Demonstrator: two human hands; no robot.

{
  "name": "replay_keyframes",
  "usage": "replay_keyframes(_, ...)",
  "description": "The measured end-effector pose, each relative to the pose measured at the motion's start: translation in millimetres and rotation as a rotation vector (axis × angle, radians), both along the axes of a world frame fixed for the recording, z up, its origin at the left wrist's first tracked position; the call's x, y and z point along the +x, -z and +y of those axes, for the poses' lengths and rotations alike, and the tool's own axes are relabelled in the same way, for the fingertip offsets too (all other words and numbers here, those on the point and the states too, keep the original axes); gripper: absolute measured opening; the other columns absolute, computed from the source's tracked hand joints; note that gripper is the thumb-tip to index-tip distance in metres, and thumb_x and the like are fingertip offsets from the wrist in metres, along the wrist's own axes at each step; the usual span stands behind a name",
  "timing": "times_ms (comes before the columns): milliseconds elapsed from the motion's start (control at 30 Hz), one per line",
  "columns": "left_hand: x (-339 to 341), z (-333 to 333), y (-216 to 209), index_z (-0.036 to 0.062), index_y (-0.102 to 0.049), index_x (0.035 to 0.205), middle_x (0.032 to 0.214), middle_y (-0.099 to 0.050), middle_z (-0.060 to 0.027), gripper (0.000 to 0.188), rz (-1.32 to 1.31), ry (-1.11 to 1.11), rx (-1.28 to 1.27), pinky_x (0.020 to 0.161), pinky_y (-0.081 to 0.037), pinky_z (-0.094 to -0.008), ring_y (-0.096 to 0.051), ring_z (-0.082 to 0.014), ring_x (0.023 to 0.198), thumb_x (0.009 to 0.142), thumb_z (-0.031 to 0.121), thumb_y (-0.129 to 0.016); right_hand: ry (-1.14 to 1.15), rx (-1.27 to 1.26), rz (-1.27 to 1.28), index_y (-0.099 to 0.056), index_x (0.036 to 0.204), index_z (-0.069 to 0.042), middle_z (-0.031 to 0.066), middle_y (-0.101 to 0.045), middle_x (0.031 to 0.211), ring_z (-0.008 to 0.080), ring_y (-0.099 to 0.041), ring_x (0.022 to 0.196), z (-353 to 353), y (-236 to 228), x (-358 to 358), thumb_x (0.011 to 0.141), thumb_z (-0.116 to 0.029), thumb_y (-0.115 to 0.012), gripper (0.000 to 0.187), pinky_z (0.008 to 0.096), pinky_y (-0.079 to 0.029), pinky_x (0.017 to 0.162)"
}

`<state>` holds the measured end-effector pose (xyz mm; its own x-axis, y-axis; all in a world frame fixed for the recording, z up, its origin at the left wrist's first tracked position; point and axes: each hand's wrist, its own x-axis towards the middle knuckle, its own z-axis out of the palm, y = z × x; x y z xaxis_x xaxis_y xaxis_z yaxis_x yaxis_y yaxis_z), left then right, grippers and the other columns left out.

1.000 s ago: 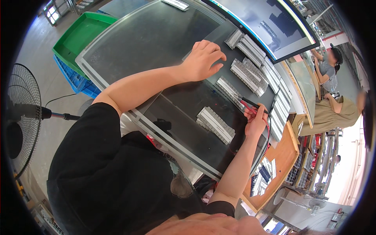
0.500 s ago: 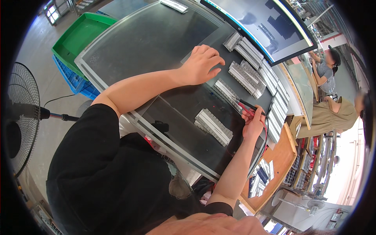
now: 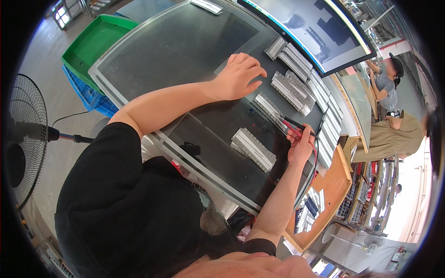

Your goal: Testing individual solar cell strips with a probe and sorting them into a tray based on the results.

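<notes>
My right hand [image 3: 301, 147] is closed around a pair of test probes [image 3: 294, 125], one red and one black, held like pens. Their tips reach the near end of a narrow silver-grey segmented strip [image 3: 268, 107] on the dark tabletop. Loosely bent with the thumb apart, my left hand [image 3: 238, 76] rests on the dark surface, holding nothing, left of that strip. Closer to me lies a pair of similar strips [image 3: 253, 149] side by side. More strips [image 3: 293, 92] are grouped beyond the probed one, and a long row [image 3: 330, 129] runs along the right.
A monitor [image 3: 320, 34] stands at the table's far side. To the right, a wooden tray [image 3: 336, 185] holds loose strips. Beyond the table's left edge are a green bin [image 3: 95, 46] on a blue crate [image 3: 83, 92], and a fan [image 3: 30, 139]. Two people are at the far right.
The probes and my right hand have shifted very slightly. My left hand and the strips stay essentially where they were.
</notes>
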<state>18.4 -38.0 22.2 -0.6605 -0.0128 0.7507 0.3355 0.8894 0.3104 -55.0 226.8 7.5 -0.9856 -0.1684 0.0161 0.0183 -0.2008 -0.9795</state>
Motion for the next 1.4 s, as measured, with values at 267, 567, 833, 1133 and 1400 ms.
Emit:
replay_keyframes(267,1,3,3,0.0097,-0.057,0.091,0.088,-0.055,-0.0024,0.018,-0.092,0.149,0.024,0.085,-0.030,-0.0359,-0.045,-0.0214,0.092,0.074,0.014,-0.058,0.065,0.000,-0.021,-0.048,0.093,-0.003,0.0076,-0.053,0.069,0.0179,-0.058,0.055,-1,-3,0,0.087,-0.025,-0.046,0.023,0.0240,-0.048,0.045)
replay_keyframes(567,3,14,12,0.0105,-0.060,0.080,0.085,-0.058,0.0038,0.008,-0.149,0.325,-0.213,0.088,-0.033,-0.0369,-0.049,-0.0176,0.095,0.074,0.015,-0.059,0.050,-0.009,-0.011,-0.048,0.095,-0.003,0.0080,-0.053,0.072,0.0184,-0.059,0.057,1,-1,0,0.088,-0.026,-0.046,0.024,0.0243,-0.048,0.046)
replay_keyframes(833,5,14,13,0.0108,-0.059,0.081,0.087,-0.059,0.0026,0.008,-0.213,0.318,-0.255,0.090,-0.032,-0.0387,-0.052,-0.0162,0.091,0.076,0.017,-0.056,0.032,-0.014,0.002,-0.047,0.097,-0.002,0.0091,-0.053,0.076,0.0189,-0.059,0.058,0,0,0,0.088,-0.026,-0.045,0.026,0.0247,-0.049,0.046)
replay_keyframes(1133,5,13,11,0.0106,-0.058,0.080,0.090,-0.060,0.0013,0.007,-0.285,0.311,-0.284,0.095,-0.027,-0.0418,-0.055,-0.0162,0.092,0.078,0.017,-0.054,0.010,0.002,0.020,-0.046,0.099,-0.001,0.0110,-0.053,0.080,0.0197,-0.060,0.061,-1,-2,1,0.088,-0.026,-0.044,0.027,0.0250,-0.050,0.047)
replay_keyframes(1400,5,13,12,0.0109,-0.058,0.080,0.091,-0.060,0.0016,0.008,-0.307,0.317,-0.286,0.096,-0.026,-0.0419,-0.054,-0.0161,0.093,0.078,0.017,-0.053,0.011,0.032,0.027,-0.046,0.099,-0.001,0.0118,-0.053,0.082,0.0200,-0.060,0.063,-2,-3,2,0.088,-0.027,-0.044,0.028,0.0253,-0.050,0.049)
